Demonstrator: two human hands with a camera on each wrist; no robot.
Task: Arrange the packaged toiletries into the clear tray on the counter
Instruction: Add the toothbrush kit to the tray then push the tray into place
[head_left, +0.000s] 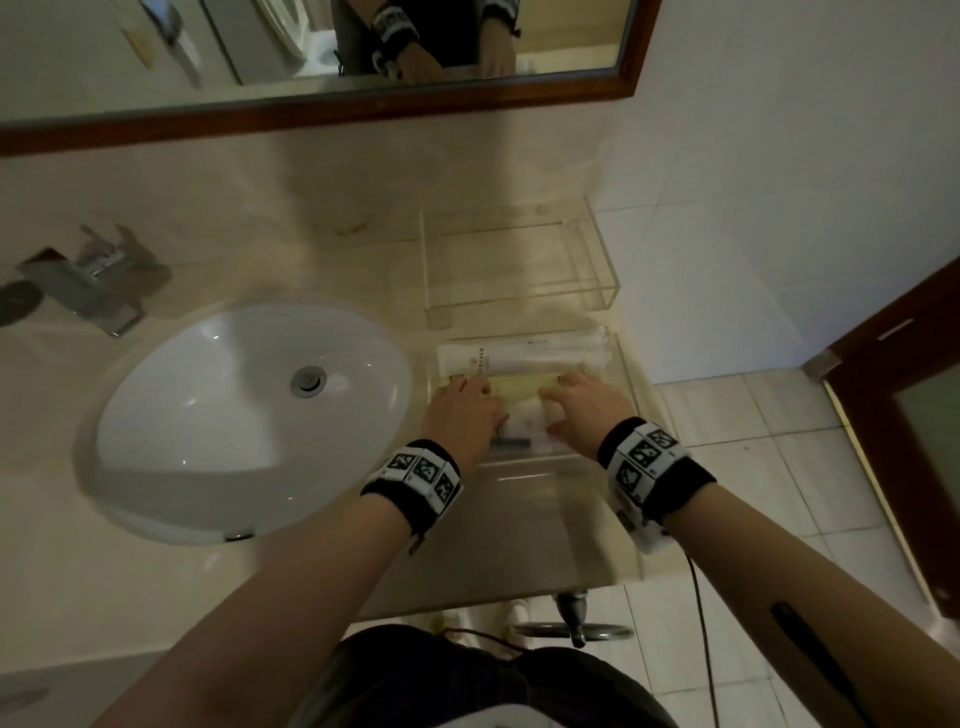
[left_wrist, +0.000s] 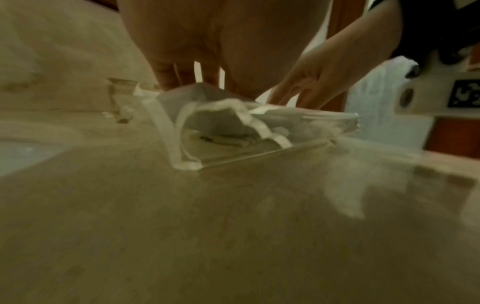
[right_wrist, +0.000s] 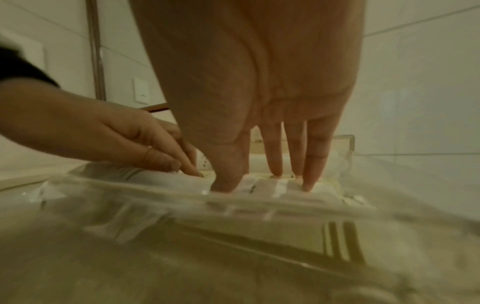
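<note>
clear tray (head_left: 631, 374): near tray of two, on the bench (head_left: 291, 582) just right of the sink (head_left: 249, 410); holds the packets; its near wall shows in both wrist views.
second tray (head_left: 597, 291): clear, behind the first toward the wall; looks to hold nothing, though its far side is hard to read.
packaged toiletries (head_left: 524, 356): long white sachets laid flat, side by side inside the clear tray; long axes run left to right across the person, parallel to the tray's near wall. a pale yellow packet (head_left: 519, 385) lies just in front of the white ones, between the two hands.
left hand (head_left: 462, 413): over the left end of the yellow packet, fingers extended and angled down, tips touching the wrapping; nothing curled round it.
right hand (head_left: 589, 402): over the right end, fingers straight and slightly apart, tips pressing down on the packets, clearest in the right wrist view (right_wrist: 275, 144).
key relation: the packets lie straight ahead of and under both hands, one hand to each end of the long axis; neither hand is clearly nearer.
step in hand: judged to be squaring and flattening the packets in the tray.
next move calls for: likely a level nudge along or across the long axis, both ends together, so the packet does not skew.
risk: slick wrapping may slide or ride up on its neighbour.
elsewhere: tap (head_left: 88, 280) left of the sink; mirror (head_left: 311, 57) above.
</note>
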